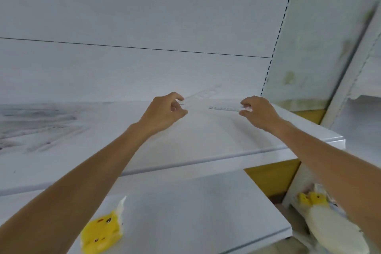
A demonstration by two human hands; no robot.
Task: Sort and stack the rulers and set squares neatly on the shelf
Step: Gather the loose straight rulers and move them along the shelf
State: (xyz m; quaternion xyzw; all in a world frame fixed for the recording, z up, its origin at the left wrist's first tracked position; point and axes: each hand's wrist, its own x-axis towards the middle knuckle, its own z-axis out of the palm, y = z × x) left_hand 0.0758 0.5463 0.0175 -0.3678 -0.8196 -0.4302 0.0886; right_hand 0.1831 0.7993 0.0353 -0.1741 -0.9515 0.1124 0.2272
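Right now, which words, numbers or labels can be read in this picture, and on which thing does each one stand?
No text can be read.
Clear ruler, held by the right hand: scale marks show, numbers too small and blurred.
Clear ruler or set square at the left hand: faint marks only.
Yellow packet on the lower shelf: cartoon faces, no letters.
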